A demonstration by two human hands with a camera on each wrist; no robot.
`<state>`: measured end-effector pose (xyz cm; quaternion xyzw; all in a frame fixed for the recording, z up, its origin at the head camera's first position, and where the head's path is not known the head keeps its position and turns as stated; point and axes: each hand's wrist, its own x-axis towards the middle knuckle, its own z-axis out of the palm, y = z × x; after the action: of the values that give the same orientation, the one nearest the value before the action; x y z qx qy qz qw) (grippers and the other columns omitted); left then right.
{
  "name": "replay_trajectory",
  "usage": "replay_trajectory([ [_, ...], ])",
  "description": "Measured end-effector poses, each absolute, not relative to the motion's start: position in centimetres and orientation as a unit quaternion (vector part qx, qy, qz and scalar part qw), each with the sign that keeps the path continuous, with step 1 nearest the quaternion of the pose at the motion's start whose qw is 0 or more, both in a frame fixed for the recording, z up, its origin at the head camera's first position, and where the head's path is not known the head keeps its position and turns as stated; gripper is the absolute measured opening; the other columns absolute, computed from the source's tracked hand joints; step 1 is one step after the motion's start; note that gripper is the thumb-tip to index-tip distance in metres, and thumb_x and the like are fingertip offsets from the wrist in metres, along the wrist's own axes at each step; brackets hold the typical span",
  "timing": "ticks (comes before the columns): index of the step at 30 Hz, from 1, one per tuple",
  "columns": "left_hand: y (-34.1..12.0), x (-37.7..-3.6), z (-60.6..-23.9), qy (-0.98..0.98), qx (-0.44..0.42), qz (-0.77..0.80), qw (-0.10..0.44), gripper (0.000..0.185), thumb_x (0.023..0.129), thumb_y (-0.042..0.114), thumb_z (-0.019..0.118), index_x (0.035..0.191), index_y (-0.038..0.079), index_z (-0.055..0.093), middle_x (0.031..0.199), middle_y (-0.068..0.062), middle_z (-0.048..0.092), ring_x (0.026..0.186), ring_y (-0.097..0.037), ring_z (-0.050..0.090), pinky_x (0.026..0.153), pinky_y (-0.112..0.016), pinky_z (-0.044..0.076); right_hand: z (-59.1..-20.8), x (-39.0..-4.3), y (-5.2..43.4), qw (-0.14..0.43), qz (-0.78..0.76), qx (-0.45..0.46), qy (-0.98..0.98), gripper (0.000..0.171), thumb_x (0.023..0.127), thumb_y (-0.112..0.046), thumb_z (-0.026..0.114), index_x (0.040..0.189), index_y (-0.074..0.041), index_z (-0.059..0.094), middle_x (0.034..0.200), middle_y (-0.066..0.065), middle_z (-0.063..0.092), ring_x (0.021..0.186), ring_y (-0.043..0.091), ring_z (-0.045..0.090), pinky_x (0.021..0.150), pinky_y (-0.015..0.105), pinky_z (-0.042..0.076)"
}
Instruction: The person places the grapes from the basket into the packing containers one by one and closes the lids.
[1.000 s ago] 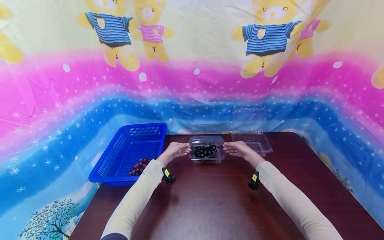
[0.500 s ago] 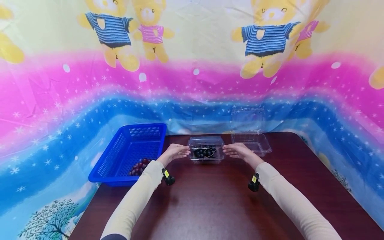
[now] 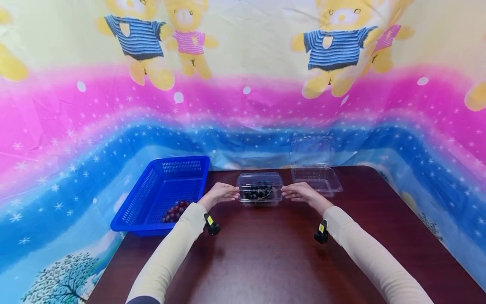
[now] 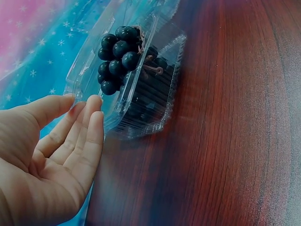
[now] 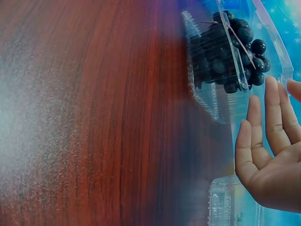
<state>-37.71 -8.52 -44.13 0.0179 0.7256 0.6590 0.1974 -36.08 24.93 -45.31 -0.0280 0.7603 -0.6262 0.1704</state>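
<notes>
L hand (image 3: 220, 193): thumb + index tip meet at a corner of the clear lid (image 3: 260, 178), seemingly pinching its edge; other fingers (image 4: 89, 141) extended, slightly bent, close tog. R hand (image 3: 305, 195): thumb (partly out of its wrist view) + index at the opp. end of the lid, likewise pinching, as far as shown; remaining fingers fairly straight, a bit spread. Lid is over the dark grapes (image 3: 258, 194), which sit in the clear box (image 3: 260, 203) btwn the hands, at 12 o'c from the person. Can't tell if lid is fully seated.

Further out: second clear box (image 3: 317, 181) at 1 o'c, just past R hand, w/ its lid standing up. Blue basket (image 3: 182, 181) at 10 o'c, left of L hand; red grapes (image 3: 174, 212) in its 5 o'c corner, partly behind the L sleeve (image 3: 171, 249). R sleeve (image 3: 372, 249) comes in from 4 o'c. All on a dark red-brown surface (image 3: 262, 253); printed cloth (image 3: 243, 105) w/ bears + snowflakes behind, 9 thru 3 o'c.
</notes>
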Motion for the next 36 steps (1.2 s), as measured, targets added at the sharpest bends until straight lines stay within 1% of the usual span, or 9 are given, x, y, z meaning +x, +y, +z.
replay_trajectory([
  [3, -8.54, -37.68, -44.02, 0.731, 0.021, 0.652, 0.201, 0.032, 0.088, 0.011, 0.063, 0.110, -0.011, 0.061, 0.088, -0.019, 0.070, 0.068, -0.014, 0.067, 0.084, -0.038, 0.052, -45.46, -36.06, 24.88, 0.169, -0.625, -0.031, 0.762, 0.050, 0.089, -0.033, 0.061, 0.123, 0.004, 0.057, 0.094, 0.001, 0.072, 0.102, 0.028, 0.063, 0.099, 0.047, 0.041],
  [7, -8.51, -37.74, -44.19, 0.735, 0.023, 0.646, 0.203, 0.032, 0.088, 0.010, 0.062, 0.110, -0.012, 0.060, 0.076, -0.008, 0.069, 0.066, -0.012, 0.066, 0.085, -0.039, 0.052, -45.50, -35.90, 24.85, 0.171, -0.625, -0.029, 0.761, 0.047, 0.088, -0.032, 0.062, 0.120, 0.003, 0.060, 0.094, 0.002, 0.072, 0.101, 0.028, 0.064, 0.099, 0.048, 0.041],
  [10, -8.52, -37.82, -44.39, 0.736, 0.022, 0.645, 0.204, 0.031, 0.088, 0.009, 0.062, 0.110, -0.013, 0.060, 0.074, -0.008, 0.069, 0.065, -0.011, 0.065, 0.082, -0.037, 0.053, -45.45, -35.72, 24.81, 0.174, -0.625, -0.028, 0.760, 0.046, 0.088, -0.032, 0.063, 0.119, 0.002, 0.060, 0.096, 0.005, 0.072, 0.103, 0.031, 0.062, 0.098, 0.048, 0.041],
  [13, -8.50, -37.81, -44.45, 0.741, 0.026, 0.639, 0.204, 0.031, 0.089, 0.009, 0.061, 0.110, -0.013, 0.060, 0.073, -0.007, 0.068, 0.064, -0.011, 0.065, 0.082, -0.038, 0.053, -45.40, -35.57, 24.86, 0.179, -0.622, -0.038, 0.761, 0.047, 0.089, -0.032, 0.061, 0.120, 0.003, 0.059, 0.099, 0.007, 0.071, 0.105, 0.033, 0.061, 0.098, 0.048, 0.041],
  [19, -8.47, -37.80, -44.53, 0.751, 0.028, 0.629, 0.200, 0.031, 0.088, 0.009, 0.061, 0.109, -0.013, 0.059, 0.071, -0.006, 0.067, 0.063, -0.011, 0.064, 0.084, -0.040, 0.052, -45.48, -35.48, 24.82, 0.180, -0.621, -0.038, 0.762, 0.043, 0.089, -0.032, 0.061, 0.118, 0.001, 0.062, 0.098, 0.006, 0.071, 0.103, 0.030, 0.062, 0.099, 0.049, 0.041],
  [26, -8.38, -37.66, -44.54, 0.757, 0.026, 0.621, 0.202, 0.031, 0.088, 0.009, 0.062, 0.110, -0.013, 0.059, 0.071, -0.006, 0.066, 0.063, -0.011, 0.064, 0.074, -0.034, 0.056, -45.91, -35.63, 24.79, 0.185, -0.610, -0.026, 0.770, 0.042, 0.090, -0.029, 0.060, 0.120, 0.001, 0.061, 0.096, 0.004, 0.072, 0.110, 0.037, 0.056, 0.098, 0.049, 0.041],
  [30, -8.34, -37.48, -44.47, 0.758, 0.025, 0.620, 0.201, 0.029, 0.087, 0.008, 0.062, 0.108, -0.013, 0.060, 0.070, -0.006, 0.066, 0.062, -0.011, 0.063, 0.072, -0.032, 0.056, -46.01, -35.62, 24.69, 0.184, -0.606, -0.020, 0.774, 0.046, 0.089, -0.029, 0.061, 0.122, 0.003, 0.058, 0.095, 0.004, 0.072, 0.110, 0.036, 0.057, 0.097, 0.048, 0.042],
  [34, -8.33, -37.33, -44.42, 0.760, 0.028, 0.617, 0.202, 0.029, 0.088, 0.006, 0.061, 0.108, -0.014, 0.059, 0.069, -0.006, 0.065, 0.061, -0.011, 0.063, 0.065, -0.027, 0.056, -46.10, -35.56, 24.67, 0.184, -0.608, -0.013, 0.772, 0.047, 0.089, -0.029, 0.061, 0.123, 0.004, 0.057, 0.094, 0.002, 0.072, 0.108, 0.034, 0.059, 0.097, 0.048, 0.043],
  [36, -8.35, -37.28, -44.41, 0.761, 0.029, 0.615, 0.204, 0.029, 0.088, 0.006, 0.061, 0.109, -0.014, 0.059, 0.070, -0.006, 0.066, 0.062, -0.011, 0.063, 0.064, -0.026, 0.055, -46.13, -35.50, 24.66, 0.185, -0.610, -0.010, 0.770, 0.046, 0.089, -0.029, 0.062, 0.122, 0.003, 0.058, 0.093, 0.002, 0.072, 0.109, 0.034, 0.059, 0.097, 0.047, 0.043],
])
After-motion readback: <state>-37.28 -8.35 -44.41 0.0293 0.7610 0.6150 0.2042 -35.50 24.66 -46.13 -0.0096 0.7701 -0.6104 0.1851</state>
